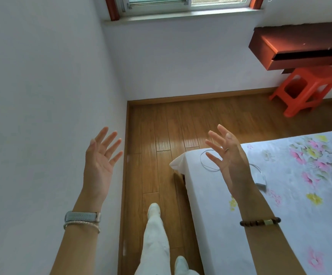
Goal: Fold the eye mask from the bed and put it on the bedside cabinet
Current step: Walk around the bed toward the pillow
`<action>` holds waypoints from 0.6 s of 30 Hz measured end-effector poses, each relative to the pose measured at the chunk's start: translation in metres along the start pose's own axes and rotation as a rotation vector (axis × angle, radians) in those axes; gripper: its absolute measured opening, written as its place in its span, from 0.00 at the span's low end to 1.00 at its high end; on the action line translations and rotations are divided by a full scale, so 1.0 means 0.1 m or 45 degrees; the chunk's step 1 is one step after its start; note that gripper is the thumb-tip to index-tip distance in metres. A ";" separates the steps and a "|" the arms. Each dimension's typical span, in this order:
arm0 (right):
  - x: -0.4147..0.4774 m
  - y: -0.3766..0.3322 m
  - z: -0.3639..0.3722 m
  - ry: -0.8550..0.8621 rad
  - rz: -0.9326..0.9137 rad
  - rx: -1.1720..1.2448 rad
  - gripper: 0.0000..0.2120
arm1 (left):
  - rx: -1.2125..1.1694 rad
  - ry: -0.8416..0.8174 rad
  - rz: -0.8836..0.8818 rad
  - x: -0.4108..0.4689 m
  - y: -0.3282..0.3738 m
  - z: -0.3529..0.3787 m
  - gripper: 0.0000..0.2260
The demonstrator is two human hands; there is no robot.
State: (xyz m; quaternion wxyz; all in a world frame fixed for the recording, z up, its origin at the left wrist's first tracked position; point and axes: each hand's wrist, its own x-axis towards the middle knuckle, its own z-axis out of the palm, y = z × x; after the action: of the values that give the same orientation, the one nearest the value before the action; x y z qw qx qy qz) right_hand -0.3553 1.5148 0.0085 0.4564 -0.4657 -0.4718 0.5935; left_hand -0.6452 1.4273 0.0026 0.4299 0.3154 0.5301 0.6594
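Observation:
Both my hands are raised in front of me, palms toward me, fingers spread, holding nothing. My left hand (99, 161) hovers before the white wall. My right hand (229, 157) is over the near corner of the bed (280, 205), which has a white sheet with pink and yellow flowers. Behind my right hand, on the bed, lie a thin looped cord (205, 162) and a small white item (260, 178), partly hidden by my hand; I cannot tell whether this is the eye mask. No bedside cabinet is in view.
A strip of wooden floor (161, 135) runs between the left wall and the bed, where my legs stand. An orange plastic stool (303, 90) stands at the far right under a reddish-brown wall-mounted shelf (292, 46). A window (181, 4) is at the top.

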 end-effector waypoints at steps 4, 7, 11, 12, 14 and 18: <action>0.53 0.00 0.22 0.036 -0.012 -0.008 0.22 | -0.003 -0.028 -0.013 0.66 -0.03 -0.01 0.27; 0.99 -0.04 0.43 0.074 -0.018 0.000 0.22 | 0.000 -0.061 -0.024 1.22 -0.01 -0.02 0.28; 1.56 -0.16 0.75 0.118 -0.017 0.024 0.19 | 0.001 -0.102 -0.048 1.90 0.08 -0.05 0.28; 1.68 -0.18 0.82 0.135 -0.027 0.034 0.19 | -0.001 -0.118 -0.048 2.06 0.09 -0.06 0.28; 1.90 -0.22 0.93 0.170 -0.045 0.049 0.21 | 0.013 -0.145 -0.049 2.37 0.12 -0.06 0.27; 2.27 -0.26 1.08 0.218 -0.041 0.050 0.22 | 0.029 -0.195 -0.068 2.89 0.16 -0.05 0.26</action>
State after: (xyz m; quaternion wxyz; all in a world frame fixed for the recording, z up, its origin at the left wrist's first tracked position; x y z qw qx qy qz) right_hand -0.4933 1.7266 0.0198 0.5136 -0.4979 -0.4267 0.5534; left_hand -0.7776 1.6850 0.0051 0.4830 0.3555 0.5112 0.6157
